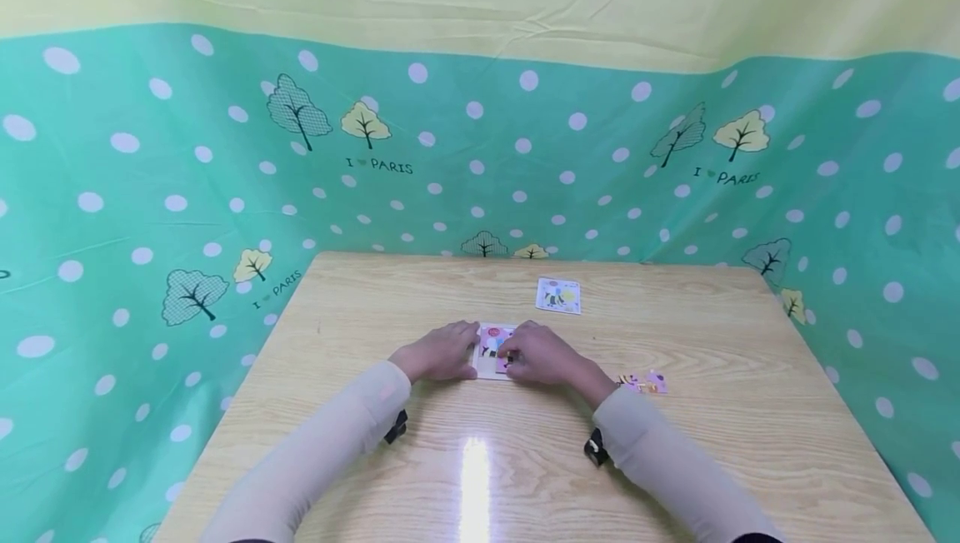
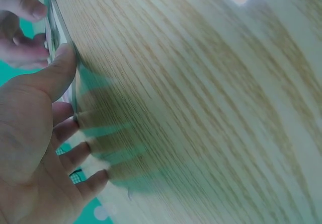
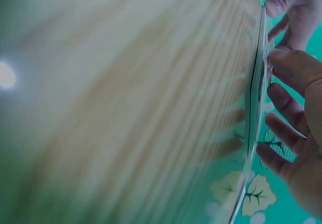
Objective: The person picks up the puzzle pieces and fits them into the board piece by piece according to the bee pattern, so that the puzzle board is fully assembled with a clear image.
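A small white-rimmed puzzle board (image 1: pixel 486 371) lies flat on the table between the two hands, with pink picture pieces on it. My left hand (image 1: pixel 442 351) holds the board along its left side, thumb at the near corner and fingers at the far one. In the left wrist view, the left thumb (image 2: pixel 63 65) lies at the board's edge while the other fingers spread on the table. From the right, my right hand (image 1: pixel 546 353) pinches a pink puzzle piece (image 1: pixel 503 366) low over the board, and its fingers cover part of the picture.
Beyond the hands lies a picture card (image 1: pixel 558 296) with a bee-like drawing. Loose pink puzzle pieces (image 1: pixel 651 382) sit to the right, partly behind the right wrist. A green dotted curtain (image 1: pixel 480 151) encloses the wooden table (image 1: pixel 720 435) at its back and sides.
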`<state>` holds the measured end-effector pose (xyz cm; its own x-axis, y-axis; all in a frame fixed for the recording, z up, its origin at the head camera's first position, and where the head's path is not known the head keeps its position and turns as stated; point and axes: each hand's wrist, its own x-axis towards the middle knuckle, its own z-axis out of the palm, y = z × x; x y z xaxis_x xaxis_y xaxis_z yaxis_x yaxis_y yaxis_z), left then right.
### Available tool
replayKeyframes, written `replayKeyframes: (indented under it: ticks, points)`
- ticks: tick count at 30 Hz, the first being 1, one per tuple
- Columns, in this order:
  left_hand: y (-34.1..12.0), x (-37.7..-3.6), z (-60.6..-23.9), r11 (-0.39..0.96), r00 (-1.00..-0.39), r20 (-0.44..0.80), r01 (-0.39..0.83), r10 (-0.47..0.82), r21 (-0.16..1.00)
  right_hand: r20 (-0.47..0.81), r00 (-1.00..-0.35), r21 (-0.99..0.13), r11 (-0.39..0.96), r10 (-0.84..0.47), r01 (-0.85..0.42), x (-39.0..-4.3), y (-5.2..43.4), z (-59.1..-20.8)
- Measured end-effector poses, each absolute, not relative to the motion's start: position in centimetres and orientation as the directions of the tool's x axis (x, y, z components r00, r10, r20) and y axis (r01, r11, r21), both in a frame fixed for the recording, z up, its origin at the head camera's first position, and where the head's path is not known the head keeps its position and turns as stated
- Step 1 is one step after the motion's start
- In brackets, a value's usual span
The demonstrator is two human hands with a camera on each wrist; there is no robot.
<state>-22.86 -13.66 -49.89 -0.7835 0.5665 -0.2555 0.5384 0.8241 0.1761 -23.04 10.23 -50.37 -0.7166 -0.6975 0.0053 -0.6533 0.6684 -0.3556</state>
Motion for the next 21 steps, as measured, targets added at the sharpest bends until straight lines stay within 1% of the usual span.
replayKeyframes:
  ticks: [5, 8, 14, 21]
  points:
    - [-13.7, -22.9, -50.0, 0.821, -0.783, -0.248, 0.545, 0.571, 0.169, -0.025, -0.705, -0.352, 0.666, -0.709, -0.657, -23.2, 8.7, -50.4]
    - [-13.6, -22.9, -50.0, 0.825, -0.784, -0.255, 0.540, 0.566, 0.170, -0.037, -0.695, -0.328, 0.666, -0.718, -0.670, -23.5, 8.0, -50.6]
    - [-13.6, -22.8, -50.0, 0.824, -0.784, -0.256, 0.538, 0.566, 0.177, -0.030, -0.691, -0.317, 0.663, -0.722, -0.679, -23.8, 7.2, -51.0]
    - [-13.7, -23.0, -49.9, 0.821, -0.781, -0.257, 0.551, 0.570, 0.147, -0.015, -0.685, -0.279, 0.661, -0.728, -0.696, -23.6, 6.8, -50.7]
